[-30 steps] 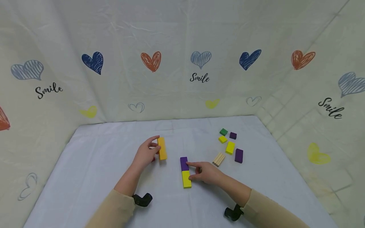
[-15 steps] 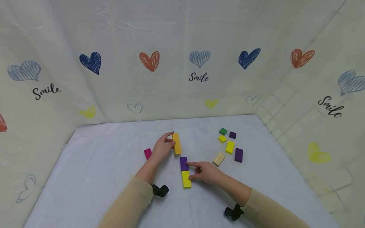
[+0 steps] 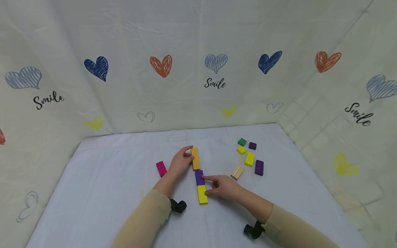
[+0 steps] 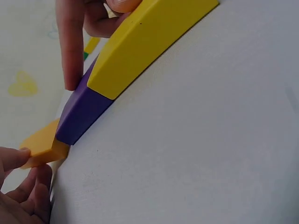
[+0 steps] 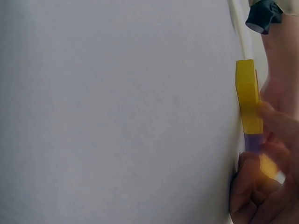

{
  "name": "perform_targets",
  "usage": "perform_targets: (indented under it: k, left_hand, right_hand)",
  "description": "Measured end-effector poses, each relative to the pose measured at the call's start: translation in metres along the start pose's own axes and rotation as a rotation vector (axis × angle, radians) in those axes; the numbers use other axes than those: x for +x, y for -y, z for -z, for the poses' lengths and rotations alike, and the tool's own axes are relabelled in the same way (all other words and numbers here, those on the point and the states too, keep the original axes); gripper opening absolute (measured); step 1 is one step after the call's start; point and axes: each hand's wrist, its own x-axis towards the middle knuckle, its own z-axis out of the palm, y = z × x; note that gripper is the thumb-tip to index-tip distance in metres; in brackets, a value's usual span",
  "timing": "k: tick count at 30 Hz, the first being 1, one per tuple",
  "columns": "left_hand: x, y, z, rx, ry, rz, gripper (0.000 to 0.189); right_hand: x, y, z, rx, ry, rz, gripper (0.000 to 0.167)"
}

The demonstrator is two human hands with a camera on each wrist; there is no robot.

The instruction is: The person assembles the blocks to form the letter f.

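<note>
My left hand pinches a long orange block at the far end of a row, with thumb and fingers on its sides in the left wrist view. Below it in the head view lie a purple block and a yellow block, end to end. The orange block's near end is right by the purple one; whether they touch is hard to tell. My right hand lies to the right of the row, its straight index finger touching the purple block and its thumb touching the yellow block's side.
Left of the left hand lies a magenta block. To the right are a bundle of light wooden sticks, a yellow block, a purple block and smaller green, dark purple and yellow pieces.
My left hand has carried the orange block rightward and then slightly nearer, to the purple block's far end, uncovering the magenta block. The right hand has stayed in place.
</note>
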Motion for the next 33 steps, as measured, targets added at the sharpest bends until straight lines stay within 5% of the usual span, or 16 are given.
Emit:
perform_targets:
  k: [17, 33]
  left_hand:
    - [-0.001, -0.003, -0.005, 0.099, 0.013, -0.004, 0.045]
    - [0.011, -0.007, 0.001, 0.225, 0.137, 0.022, 0.043]
  right_hand:
    - [0.001, -0.004, -0.002, 0.007, -0.005, 0.009, 0.062]
    - [0.001, -0.005, -0.001, 0.006, -0.011, 0.022, 0.062]
